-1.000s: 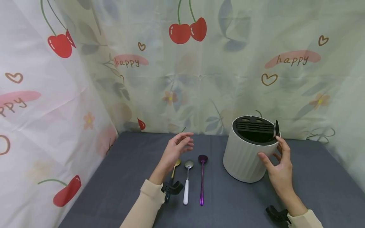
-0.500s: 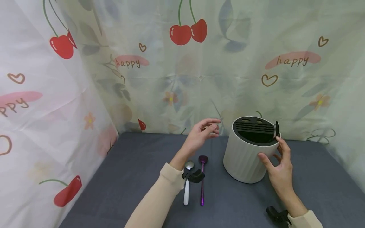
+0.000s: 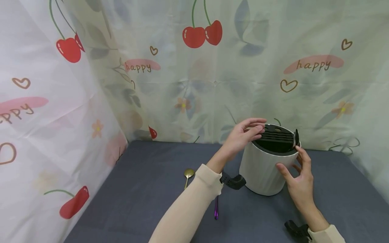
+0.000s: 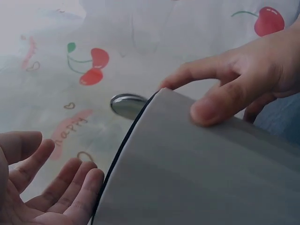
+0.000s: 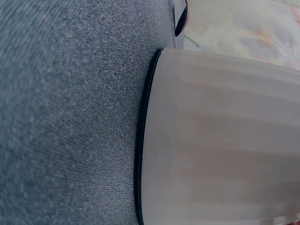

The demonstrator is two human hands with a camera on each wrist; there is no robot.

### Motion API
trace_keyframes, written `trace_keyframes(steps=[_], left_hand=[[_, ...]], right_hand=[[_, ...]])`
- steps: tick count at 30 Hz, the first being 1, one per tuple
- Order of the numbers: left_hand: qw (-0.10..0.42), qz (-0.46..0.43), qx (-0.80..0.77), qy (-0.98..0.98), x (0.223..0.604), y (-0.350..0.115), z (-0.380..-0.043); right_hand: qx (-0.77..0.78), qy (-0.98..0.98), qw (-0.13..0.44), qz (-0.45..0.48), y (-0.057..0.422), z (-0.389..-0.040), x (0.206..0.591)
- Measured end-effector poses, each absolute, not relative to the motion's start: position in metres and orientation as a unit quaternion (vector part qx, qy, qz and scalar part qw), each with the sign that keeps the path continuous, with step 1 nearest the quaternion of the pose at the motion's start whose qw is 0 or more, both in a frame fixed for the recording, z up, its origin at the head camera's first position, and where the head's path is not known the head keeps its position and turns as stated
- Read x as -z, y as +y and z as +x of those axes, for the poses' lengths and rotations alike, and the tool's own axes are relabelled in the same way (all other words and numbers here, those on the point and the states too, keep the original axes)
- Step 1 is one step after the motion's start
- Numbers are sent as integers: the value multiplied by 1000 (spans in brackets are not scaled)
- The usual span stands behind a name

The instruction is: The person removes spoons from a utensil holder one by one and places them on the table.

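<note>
A white ribbed utensil holder (image 3: pixel 264 172) with a black slotted top (image 3: pixel 278 137) stands on the right of the table. Its right side is held by my right hand (image 3: pixel 299 180), thumb on the wall and a finger up at the rim. A shiny spoon head (image 3: pixel 296 137) pokes up at that rim, also seen in the left wrist view as a spoon head (image 4: pixel 127 106). Over the left of the holder's top, my left hand (image 3: pixel 241 136) reaches with loose fingers and nothing in them. The right wrist view shows the holder's wall (image 5: pixel 220 136) and base.
A gold spoon (image 3: pixel 188 174) and a purple spoon handle (image 3: pixel 216 209) lie on the dark grey cloth (image 3: pixel 146 189), partly covered by my left forearm. Printed curtains (image 3: pixel 170 94) with cherries hang behind and on the left.
My left hand has moved right, from above the spoons to the holder's top, its forearm now covering the white-handled spoon. My right hand stays on the holder.
</note>
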State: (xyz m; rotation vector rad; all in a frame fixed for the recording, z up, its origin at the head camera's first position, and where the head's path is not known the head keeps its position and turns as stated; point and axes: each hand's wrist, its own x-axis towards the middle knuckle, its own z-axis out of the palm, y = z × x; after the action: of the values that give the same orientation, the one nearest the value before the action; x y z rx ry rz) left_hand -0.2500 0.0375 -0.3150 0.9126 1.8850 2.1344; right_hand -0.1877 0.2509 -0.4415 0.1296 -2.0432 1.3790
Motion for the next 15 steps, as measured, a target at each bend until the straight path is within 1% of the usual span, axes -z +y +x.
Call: trace_keyframes(steps=[10,15], left_hand=[[138,317,-688,637,309,76,-241],[150,316,-666,659,306,88,-240]], right_hand=[[-527,-783,327,47,251,-188,442],[-528,-783,327,46,252,-188,442]])
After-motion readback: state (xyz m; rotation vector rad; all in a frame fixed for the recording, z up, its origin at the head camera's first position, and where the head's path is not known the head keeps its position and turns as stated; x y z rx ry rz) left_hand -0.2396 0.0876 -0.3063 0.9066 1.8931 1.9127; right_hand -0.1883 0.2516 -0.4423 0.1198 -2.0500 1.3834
